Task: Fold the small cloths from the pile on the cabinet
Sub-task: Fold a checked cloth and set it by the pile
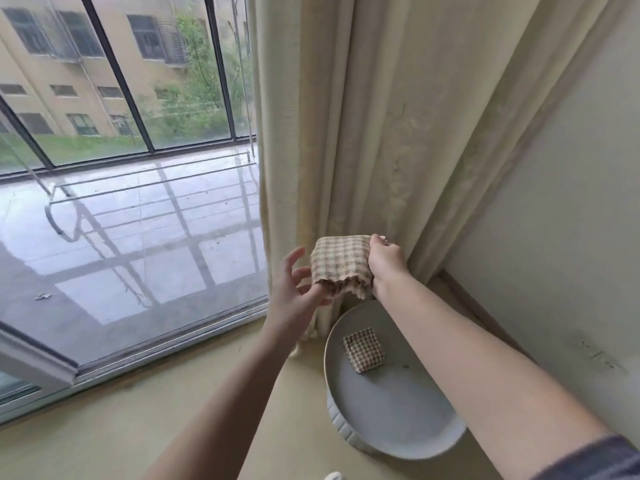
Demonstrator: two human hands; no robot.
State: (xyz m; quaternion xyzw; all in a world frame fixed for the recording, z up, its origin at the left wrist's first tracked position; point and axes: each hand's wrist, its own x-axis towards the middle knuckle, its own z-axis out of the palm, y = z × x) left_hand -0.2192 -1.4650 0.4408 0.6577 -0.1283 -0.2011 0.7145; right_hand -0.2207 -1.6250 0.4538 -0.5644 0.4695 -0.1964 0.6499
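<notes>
My right hand [386, 261] is curled round the top right edge of a pale checked cloth [339, 265], pinching it so it hangs in the air in front of the curtain [381, 133]. The cloth looks doubled over already: its top edge is smooth and rounded, and the wavy loose edges all hang together at the bottom. I'd say I hold it by the top so that its own weight pulls those layers straight.

My left hand [298, 282] is spread, with the fingers mostly straight. The lower fingertips touch the cloth's bottom left corner. I see no firm pinch there; it seems to be steadying the corner, or about to take it for the next fold.

Below the cloth, 1 darker checked folded cloth [363, 349] lies flat on the round white cabinet [391, 410], towards the far side near the curtain. That leaves bare top nearer me, probably for the next piece. No pile of unfolded cloths shows in this view, so I can't tell how many are left.

I judge this to be mid-fold on cloth 2, with 1 finished.

I can read no brand, label or writing anywhere, neither on the cloths nor on the cabinet.
</notes>
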